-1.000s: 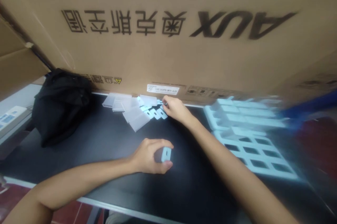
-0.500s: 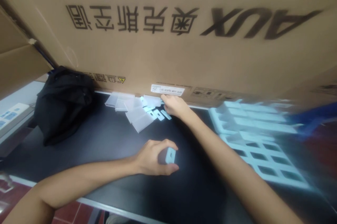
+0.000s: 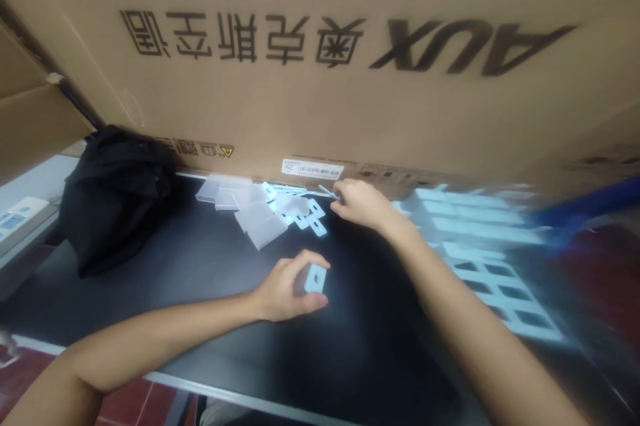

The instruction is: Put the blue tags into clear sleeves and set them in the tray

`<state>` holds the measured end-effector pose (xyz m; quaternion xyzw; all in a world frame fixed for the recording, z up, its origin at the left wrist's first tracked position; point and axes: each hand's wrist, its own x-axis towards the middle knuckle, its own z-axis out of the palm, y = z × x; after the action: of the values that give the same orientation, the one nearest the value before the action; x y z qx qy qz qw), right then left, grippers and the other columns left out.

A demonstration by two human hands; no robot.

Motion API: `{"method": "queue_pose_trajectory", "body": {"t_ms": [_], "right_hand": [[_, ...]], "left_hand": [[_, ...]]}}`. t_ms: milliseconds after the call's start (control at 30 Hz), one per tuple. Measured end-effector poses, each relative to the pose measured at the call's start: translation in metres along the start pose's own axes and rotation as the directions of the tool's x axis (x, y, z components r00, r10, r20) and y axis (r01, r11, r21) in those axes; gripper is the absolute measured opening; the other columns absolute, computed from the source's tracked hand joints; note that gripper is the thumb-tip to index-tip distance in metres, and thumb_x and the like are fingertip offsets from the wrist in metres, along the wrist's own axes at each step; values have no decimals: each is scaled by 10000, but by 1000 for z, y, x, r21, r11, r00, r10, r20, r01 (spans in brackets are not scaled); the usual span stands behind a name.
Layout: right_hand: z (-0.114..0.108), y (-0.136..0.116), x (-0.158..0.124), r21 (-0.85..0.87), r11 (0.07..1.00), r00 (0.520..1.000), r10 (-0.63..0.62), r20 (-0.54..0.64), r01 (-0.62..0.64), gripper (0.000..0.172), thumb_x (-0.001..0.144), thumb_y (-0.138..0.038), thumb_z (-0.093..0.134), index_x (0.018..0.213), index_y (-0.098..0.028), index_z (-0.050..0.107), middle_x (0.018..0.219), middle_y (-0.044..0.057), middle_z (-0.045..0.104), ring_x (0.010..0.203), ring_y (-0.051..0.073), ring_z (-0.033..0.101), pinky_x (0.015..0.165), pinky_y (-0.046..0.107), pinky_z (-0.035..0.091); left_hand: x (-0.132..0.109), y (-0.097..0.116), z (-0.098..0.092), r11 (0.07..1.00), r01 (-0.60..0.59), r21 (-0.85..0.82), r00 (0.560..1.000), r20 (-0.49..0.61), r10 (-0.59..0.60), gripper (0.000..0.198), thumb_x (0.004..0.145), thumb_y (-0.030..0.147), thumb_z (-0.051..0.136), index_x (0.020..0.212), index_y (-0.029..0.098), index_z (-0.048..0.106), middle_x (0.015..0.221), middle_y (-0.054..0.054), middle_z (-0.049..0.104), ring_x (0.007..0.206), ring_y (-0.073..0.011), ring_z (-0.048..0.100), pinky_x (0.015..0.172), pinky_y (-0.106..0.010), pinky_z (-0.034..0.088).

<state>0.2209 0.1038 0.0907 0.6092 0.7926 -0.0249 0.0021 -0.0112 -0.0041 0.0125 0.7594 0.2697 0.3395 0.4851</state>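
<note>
My left hand (image 3: 286,287) rests on the black table (image 3: 200,279), its fingers pinched round a small pale blue plastic piece (image 3: 315,277) with a square hole. My right hand (image 3: 361,205) is at the back of the table near the cardboard box, with its fingers pinched on a thin pale strip (image 3: 327,192). Just left of that hand lies a heap of small blue pieces (image 3: 310,214) and several clear plastic covers (image 3: 250,207).
A big cardboard box (image 3: 320,79) with printed lettering stands along the back. A black bag (image 3: 113,196) sits at the left. A pale blue tray with rows of pockets (image 3: 490,259) lies at the right. A white power strip (image 3: 17,219) lies far left.
My right hand has pulled back to the right from the heap with a thin strip pinched in it. The left hand has kept hold of its piece, shifting slightly.
</note>
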Motion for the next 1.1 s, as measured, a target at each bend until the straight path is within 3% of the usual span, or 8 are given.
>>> {"method": "queue_pose_trajectory", "body": {"t_ms": [100, 233, 367, 467, 667, 833, 1000, 1100], "right_hand": [[-10, 2, -34, 342, 934, 990, -61, -125, 101, 66, 869, -214, 563, 871, -181, 620, 798, 38, 675, 730, 175, 625, 712, 291, 475], [-22, -13, -85, 710, 601, 930, -217, -298, 367, 109, 940, -306, 614, 893, -209, 633, 860, 34, 693, 773, 162, 649, 708, 286, 518], [-29, -31, -115, 772, 414, 866, -353, -353, 483, 52, 963, -242, 637, 928, -210, 660, 897, 51, 711, 823, 160, 678, 760, 302, 547], [-29, -39, -121, 755, 419, 844, -423, -330, 505, 63, 972, -189, 616, 940, -198, 670, 900, 48, 721, 814, 143, 676, 767, 288, 544], [-25, -44, -122, 759, 395, 825, -465, -321, 517, 73, 974, -175, 614, 939, -187, 676, 896, 47, 719, 790, 129, 664, 735, 266, 536], [-23, -48, -125, 743, 446, 839, -464, -284, 498, 63, 958, -163, 623, 963, -191, 679, 925, 44, 707, 813, 132, 643, 751, 275, 528], [-17, -56, -124, 738, 513, 856, -489, -168, 438, 314, 839, -172, 744, 1145, -215, 690, 1048, 50, 667, 816, 130, 608, 712, 260, 523], [-14, -61, -124, 732, 522, 842, -523, -132, 438, 318, 864, -145, 694, 1172, -228, 708, 1034, 40, 660, 799, 122, 608, 685, 244, 509]], "left_hand": [[0, 3, -2, 999, 35, -29, 999, 26, -34, 689, 833, 576, 727, 1362, 183, 524, 907, -15, 636, 734, -157, 570, 742, -288, 460], [1, 5, -2, 999, 37, -25, 997, 69, -35, 817, 740, 584, 804, 1373, 170, 495, 857, 4, 626, 718, -158, 563, 721, -282, 458], [4, 3, 0, 996, -68, 50, 994, 88, 64, 545, 689, 436, 830, 1113, 165, 622, 860, -10, 641, 727, -153, 568, 728, -275, 471], [5, 1, 0, 990, -126, 57, 984, 132, 118, 270, 688, 279, 716, 921, 155, 657, 780, -10, 622, 667, -140, 546, 665, -257, 457], [6, 3, -5, 988, -142, -60, 961, 233, 153, 288, 695, 225, 643, 964, 143, 703, 794, -23, 679, 656, -139, 592, 669, -246, 492], [6, 3, -6, 988, -126, -89, 962, 232, 143, 103, 718, 227, 651, 784, 149, 649, 688, 0, 626, 591, -117, 548, 611, -231, 468], [4, 2, -6, 983, -140, -118, 958, 236, 165, 360, 745, 228, 672, 1093, 150, 713, 909, -48, 748, 776, -187, 700, 783, -283, 570], [3, 3, -6, 977, -155, -147, 951, 246, 188, 399, 754, 236, 694, 1143, 151, 707, 1099, -94, 764, 982, -250, 745, 916, -332, 583]]}}
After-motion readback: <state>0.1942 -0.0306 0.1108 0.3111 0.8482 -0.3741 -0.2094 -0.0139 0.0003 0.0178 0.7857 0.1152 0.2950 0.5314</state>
